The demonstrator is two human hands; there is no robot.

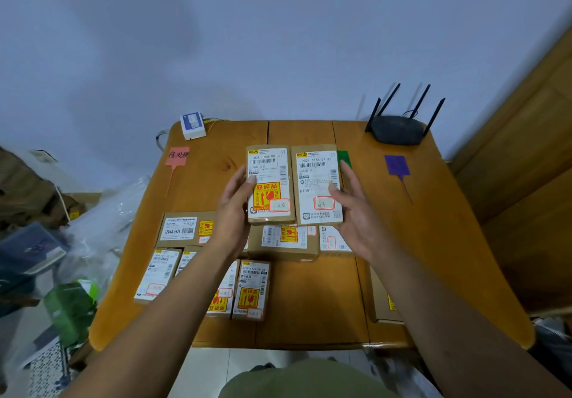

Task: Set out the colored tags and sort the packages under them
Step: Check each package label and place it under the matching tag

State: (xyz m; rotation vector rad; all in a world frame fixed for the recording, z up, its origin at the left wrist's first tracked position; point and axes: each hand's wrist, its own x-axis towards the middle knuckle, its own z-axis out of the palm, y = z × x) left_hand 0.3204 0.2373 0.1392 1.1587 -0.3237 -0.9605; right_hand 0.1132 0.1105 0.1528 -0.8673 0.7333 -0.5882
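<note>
The single camera is riding on the person's head, facing forward and down, taking in the table (448,227) from close above.

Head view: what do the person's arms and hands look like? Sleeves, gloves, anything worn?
Left hand and right hand are bare, no gloves. Left forearm and right forearm are uncovered: no sleeves, watch or band in view. An olive-green garment shows at the bottom edge.

Three tags: a pink tag (176,156), a green tag (344,157), a purple tag (396,165). Ten packages I can count: two raised packages (315,180), eight lying packages (283,241) on the table (309,298). One router (396,129), one white box (193,125).
</note>
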